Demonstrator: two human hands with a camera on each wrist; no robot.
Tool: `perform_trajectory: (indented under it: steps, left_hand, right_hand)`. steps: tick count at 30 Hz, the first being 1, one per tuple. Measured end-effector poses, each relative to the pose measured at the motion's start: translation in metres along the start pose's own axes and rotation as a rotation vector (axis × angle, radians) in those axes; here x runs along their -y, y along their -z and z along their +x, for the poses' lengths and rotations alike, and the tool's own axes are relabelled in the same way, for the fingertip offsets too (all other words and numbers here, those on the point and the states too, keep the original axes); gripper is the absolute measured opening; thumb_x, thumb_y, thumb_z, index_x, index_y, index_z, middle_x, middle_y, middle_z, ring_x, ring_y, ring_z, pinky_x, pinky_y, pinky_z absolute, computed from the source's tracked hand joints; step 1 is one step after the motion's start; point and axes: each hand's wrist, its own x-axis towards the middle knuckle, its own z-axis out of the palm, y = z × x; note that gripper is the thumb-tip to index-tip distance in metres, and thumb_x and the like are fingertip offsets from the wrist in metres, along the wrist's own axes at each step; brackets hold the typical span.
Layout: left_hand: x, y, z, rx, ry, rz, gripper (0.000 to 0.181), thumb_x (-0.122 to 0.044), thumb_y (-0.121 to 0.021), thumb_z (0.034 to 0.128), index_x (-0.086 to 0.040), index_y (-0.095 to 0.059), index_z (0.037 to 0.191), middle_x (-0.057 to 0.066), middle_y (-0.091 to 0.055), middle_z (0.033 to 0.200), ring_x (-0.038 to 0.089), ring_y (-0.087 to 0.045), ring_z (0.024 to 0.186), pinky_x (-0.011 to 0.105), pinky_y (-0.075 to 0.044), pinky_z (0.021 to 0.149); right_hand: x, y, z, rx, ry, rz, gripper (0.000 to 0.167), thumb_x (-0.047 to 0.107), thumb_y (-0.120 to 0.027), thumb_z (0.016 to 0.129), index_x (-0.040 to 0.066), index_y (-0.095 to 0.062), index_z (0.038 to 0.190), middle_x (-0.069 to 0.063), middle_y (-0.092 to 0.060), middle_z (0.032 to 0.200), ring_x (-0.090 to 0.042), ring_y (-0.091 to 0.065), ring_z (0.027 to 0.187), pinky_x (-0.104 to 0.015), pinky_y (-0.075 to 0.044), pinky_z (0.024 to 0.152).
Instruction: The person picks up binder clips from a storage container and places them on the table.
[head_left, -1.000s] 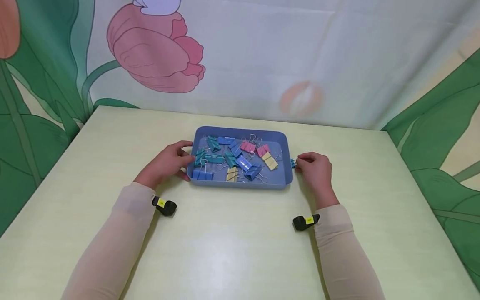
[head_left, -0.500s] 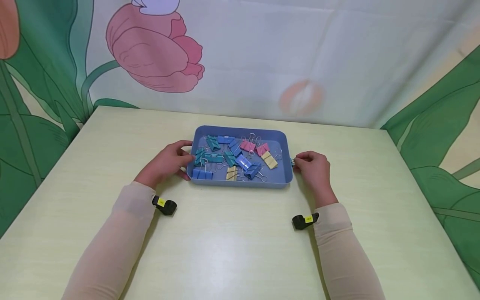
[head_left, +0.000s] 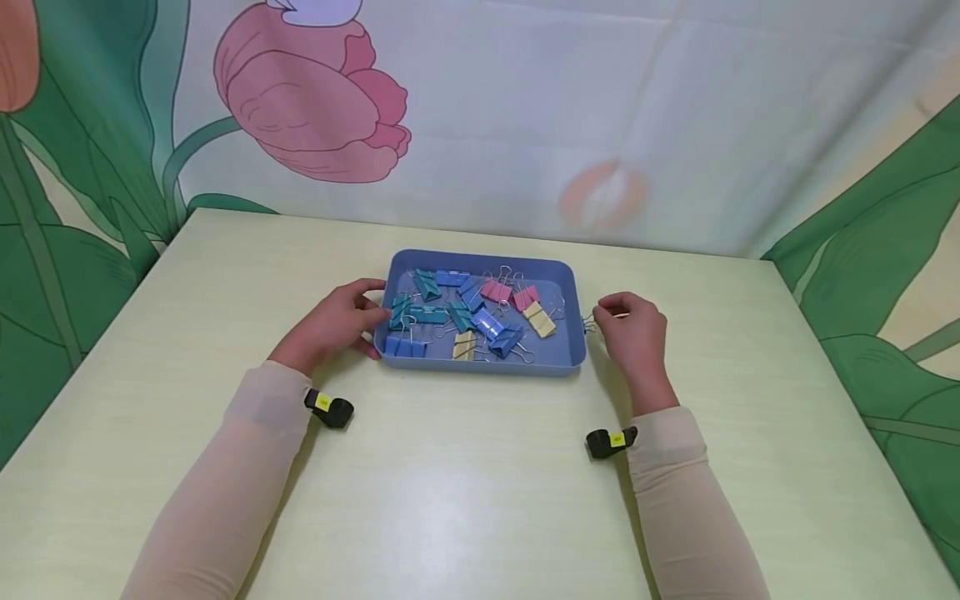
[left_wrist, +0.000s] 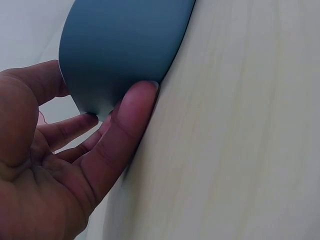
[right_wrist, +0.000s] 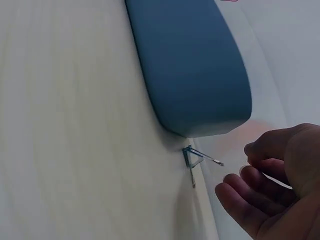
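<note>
Table [head_left: 450, 492]: bears the tray [head_left: 480, 368], set toward its twelve o'clock edge.
Tray: contains binder clips [head_left: 487, 327], one at its eight o'clock corner.
Left hand [head_left: 335, 326]: on the tray's nine o'clock end.
Loose clip [right_wrist: 187, 156]: on the table, just beside the tray's three o'clock end.
Right hand [head_left: 632, 337]: beyond that clip at three o'clock, apart.
Cloth [head_left: 510, 125]: behind the table, twelve o'clock.

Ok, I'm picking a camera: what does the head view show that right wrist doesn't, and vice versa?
Only head: the left hand; blue, teal, pink and yellow metal binder clips inside the blue rectangular tray.
Only right wrist: a clear gap between the right hand and a small triangular teal metal clip.
Both: tray, small clip, right hand, pale wooden table.
</note>
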Motion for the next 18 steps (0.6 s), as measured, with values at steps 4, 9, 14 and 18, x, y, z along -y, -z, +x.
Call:
perform_trajectory:
  steps: [4, 9, 14, 18]
  left_hand:
    - [-0.002, 0.002, 0.001, -0.002, 0.000, 0.007, 0.063, -0.023, -0.054, 0.0984, -0.019, -0.023, 0.153, 0.019, -0.050, 0.120, 0.029, -0.068, 0.082, 0.038, -0.059, 0.070]
    - [-0.002, 0.004, 0.001, 0.006, 0.002, 0.008, 0.064, -0.024, -0.054, 0.0983, -0.020, -0.023, 0.154, 0.019, -0.049, 0.121, 0.029, -0.068, 0.080, 0.038, -0.059, 0.071]
    - [-0.002, 0.004, 0.002, -0.003, -0.004, 0.000, 0.063, -0.023, -0.054, 0.0983, -0.019, -0.024, 0.153, 0.019, -0.049, 0.120, 0.029, -0.068, 0.079, 0.038, -0.059, 0.070]
    - [-0.001, 0.001, 0.002, -0.001, -0.005, -0.009, 0.062, -0.022, -0.054, 0.0983, -0.018, -0.024, 0.153, 0.020, -0.049, 0.120, 0.029, -0.068, 0.078, 0.039, -0.059, 0.069]
  right_hand:
    - [0.006, 0.001, 0.000, -0.027, 0.056, 0.009, 0.024, 0.023, -0.063, 0.090, 0.009, -0.068, 0.109, -0.010, -0.067, 0.109, -0.026, -0.064, 0.095, -0.035, -0.052, 0.076]
    - [0.013, 0.000, -0.002, -0.041, 0.119, 0.030, 0.027, 0.019, -0.064, 0.089, 0.008, -0.067, 0.113, -0.012, -0.060, 0.118, -0.029, -0.066, 0.104, -0.042, -0.055, 0.082]
    - [0.021, -0.004, -0.002, -0.016, 0.183, 0.059, 0.028, 0.016, -0.066, 0.088, 0.008, -0.065, 0.115, -0.013, -0.059, 0.122, -0.032, -0.065, 0.108, -0.042, -0.055, 0.084]
    - [0.025, -0.009, -0.004, 0.041, 0.227, 0.044, 0.029, 0.016, -0.066, 0.089, 0.009, -0.065, 0.117, -0.013, -0.059, 0.124, -0.032, -0.063, 0.111, -0.041, -0.055, 0.090]
